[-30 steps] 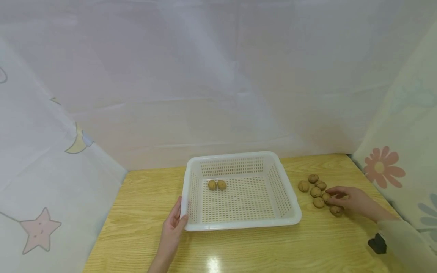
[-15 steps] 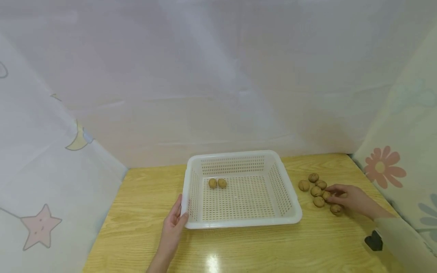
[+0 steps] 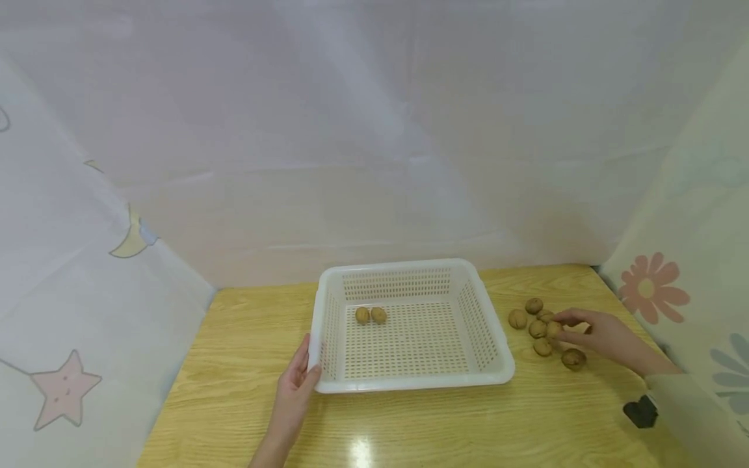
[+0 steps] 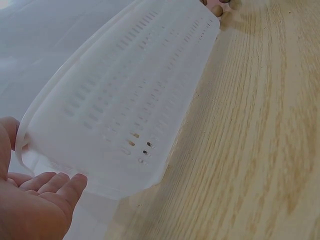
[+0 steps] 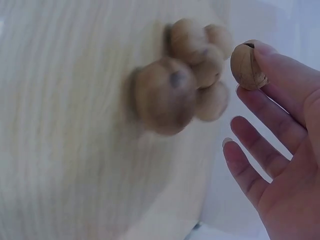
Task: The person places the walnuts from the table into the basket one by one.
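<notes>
My left hand (image 3: 290, 387) holds the near left corner of a white perforated plastic basket (image 3: 409, 383), its thumb at the rim and its fingers against the outer wall. Inside, two walnuts (image 3: 371, 315) lie side by side toward the back left. At the table's right, my right hand (image 3: 605, 339) pinches a walnut (image 5: 246, 67) between thumb and fingertips; the other fingers are spread in the right wrist view. That walnut is lifted beside a cluster of several walnuts (image 3: 537, 328). One darker walnut (image 3: 573, 359) sits apart, nearer the wrist.
Everything stands on a wood-grain table (image 3: 433, 429). A pale cloth (image 3: 374, 162) hangs behind it and at both sides, printed with a star, a moon and flowers. A dark heart-shaped piece (image 3: 640, 411) shows at the right sleeve.
My right hand has raised the pinched walnut from among the others and drawn it slightly up and left. The left hand keeps its hold on the basket, which stays in place.
</notes>
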`<state>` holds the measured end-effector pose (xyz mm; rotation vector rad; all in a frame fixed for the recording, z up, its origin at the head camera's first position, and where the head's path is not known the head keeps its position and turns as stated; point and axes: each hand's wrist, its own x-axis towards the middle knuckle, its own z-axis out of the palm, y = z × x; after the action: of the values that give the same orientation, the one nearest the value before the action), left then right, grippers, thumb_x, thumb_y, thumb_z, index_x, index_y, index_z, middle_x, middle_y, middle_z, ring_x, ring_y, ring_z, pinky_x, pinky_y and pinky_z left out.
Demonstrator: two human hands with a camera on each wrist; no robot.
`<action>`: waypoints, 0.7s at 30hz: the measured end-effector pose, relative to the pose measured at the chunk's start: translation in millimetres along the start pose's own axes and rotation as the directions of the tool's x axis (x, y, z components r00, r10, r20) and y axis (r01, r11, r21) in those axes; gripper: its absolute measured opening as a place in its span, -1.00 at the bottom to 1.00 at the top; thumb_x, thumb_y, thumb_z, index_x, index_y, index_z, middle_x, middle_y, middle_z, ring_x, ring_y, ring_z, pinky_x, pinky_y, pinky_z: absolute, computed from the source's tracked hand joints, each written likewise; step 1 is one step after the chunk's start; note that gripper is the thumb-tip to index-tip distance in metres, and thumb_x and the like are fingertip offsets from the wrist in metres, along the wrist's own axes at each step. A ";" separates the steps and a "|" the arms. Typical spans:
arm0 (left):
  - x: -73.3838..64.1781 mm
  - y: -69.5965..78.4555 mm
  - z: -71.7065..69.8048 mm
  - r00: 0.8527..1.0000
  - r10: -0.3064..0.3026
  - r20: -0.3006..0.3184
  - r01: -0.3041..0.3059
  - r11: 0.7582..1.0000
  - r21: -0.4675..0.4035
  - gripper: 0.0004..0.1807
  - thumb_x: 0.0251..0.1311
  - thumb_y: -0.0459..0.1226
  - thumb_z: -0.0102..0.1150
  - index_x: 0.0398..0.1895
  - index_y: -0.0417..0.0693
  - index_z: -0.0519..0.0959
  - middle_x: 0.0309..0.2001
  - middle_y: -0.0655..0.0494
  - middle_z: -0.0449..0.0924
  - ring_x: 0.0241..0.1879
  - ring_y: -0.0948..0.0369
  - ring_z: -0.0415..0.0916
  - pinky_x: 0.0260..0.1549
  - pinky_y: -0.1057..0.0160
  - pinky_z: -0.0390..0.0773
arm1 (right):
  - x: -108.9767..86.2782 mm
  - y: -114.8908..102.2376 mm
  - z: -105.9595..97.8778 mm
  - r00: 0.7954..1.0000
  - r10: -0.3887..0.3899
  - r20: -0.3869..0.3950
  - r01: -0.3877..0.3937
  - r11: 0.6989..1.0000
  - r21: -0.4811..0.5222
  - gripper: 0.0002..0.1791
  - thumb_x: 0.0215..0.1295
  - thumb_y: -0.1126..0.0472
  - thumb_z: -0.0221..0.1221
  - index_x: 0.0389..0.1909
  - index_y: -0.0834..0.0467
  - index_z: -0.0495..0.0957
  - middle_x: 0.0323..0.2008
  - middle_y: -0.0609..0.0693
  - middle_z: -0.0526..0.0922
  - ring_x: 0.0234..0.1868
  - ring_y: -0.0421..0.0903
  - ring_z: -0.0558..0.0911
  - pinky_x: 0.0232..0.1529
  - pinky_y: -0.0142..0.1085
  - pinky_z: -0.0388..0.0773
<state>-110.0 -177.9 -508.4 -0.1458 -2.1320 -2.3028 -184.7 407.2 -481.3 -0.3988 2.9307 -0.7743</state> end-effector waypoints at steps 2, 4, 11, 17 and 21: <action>0.0 -0.3 -0.6 1.000 0.001 0.003 -0.001 1.000 -0.003 -0.26 0.56 -0.37 -0.03 0.66 -0.30 -0.10 0.65 -0.24 -0.10 0.54 -0.07 0.05 0.35 0.32 0.39 | 1.2 -9.4 -3.0 1.000 -0.008 -0.001 0.008 1.000 0.015 -0.54 0.42 -0.02 0.33 0.20 0.15 0.65 0.07 0.17 0.70 -0.09 -0.06 0.64 -0.34 -0.35 0.61; 0.0 -0.3 -0.9 1.000 0.003 0.004 -0.003 1.000 -0.004 -0.26 0.57 -0.37 -0.03 0.66 -0.31 -0.10 0.64 -0.25 -0.10 0.53 -0.07 0.05 0.36 0.30 0.38 | 2.8 -18.5 -6.0 1.000 -0.017 -0.004 0.017 1.000 0.019 -0.54 0.42 -0.03 0.33 0.20 0.13 0.65 0.08 0.13 0.70 -0.08 -0.11 0.63 -0.32 -0.36 0.62; -0.6 0.7 -0.7 1.000 -0.002 -0.001 0.002 1.000 0.019 -0.26 0.57 -0.36 -0.03 0.66 -0.31 -0.10 0.64 -0.25 -0.10 0.53 -0.04 0.05 0.36 0.34 0.36 | 10.4 -46.9 -14.5 0.999 -0.033 0.005 0.033 0.999 0.012 -0.57 0.43 -0.03 0.32 0.19 0.10 0.67 0.01 0.00 0.70 -0.15 -0.18 0.61 -0.29 -0.34 0.61; -1.1 2.8 -0.3 1.000 -0.017 -0.002 0.017 1.000 0.019 -0.26 0.58 -0.35 -0.03 0.67 -0.29 -0.11 0.65 -0.23 -0.10 0.55 -0.06 0.03 0.35 0.38 0.37 | 19.3 -66.6 -20.4 0.995 -0.096 -0.013 0.097 0.995 0.010 -0.60 0.44 -0.04 0.31 0.18 0.06 0.68 0.01 -0.10 0.72 -0.09 -0.26 0.60 -0.20 -0.34 0.60; -0.7 3.8 -0.2 1.000 -0.024 -0.001 0.024 1.000 0.015 -0.25 0.58 -0.35 -0.03 0.67 -0.28 -0.11 0.65 -0.22 -0.10 0.56 -0.07 0.02 0.33 0.43 0.37 | 28.0 -81.8 -24.6 0.994 -0.107 0.004 0.107 0.994 0.013 -0.59 0.41 -0.09 0.33 0.17 0.00 0.69 0.02 -0.12 0.72 -0.12 -0.26 0.58 -0.20 -0.33 0.60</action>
<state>-109.1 -178.5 -504.6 -0.1198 -2.1611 -2.2987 -196.5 342.8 -419.8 -0.5596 2.9185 -0.8029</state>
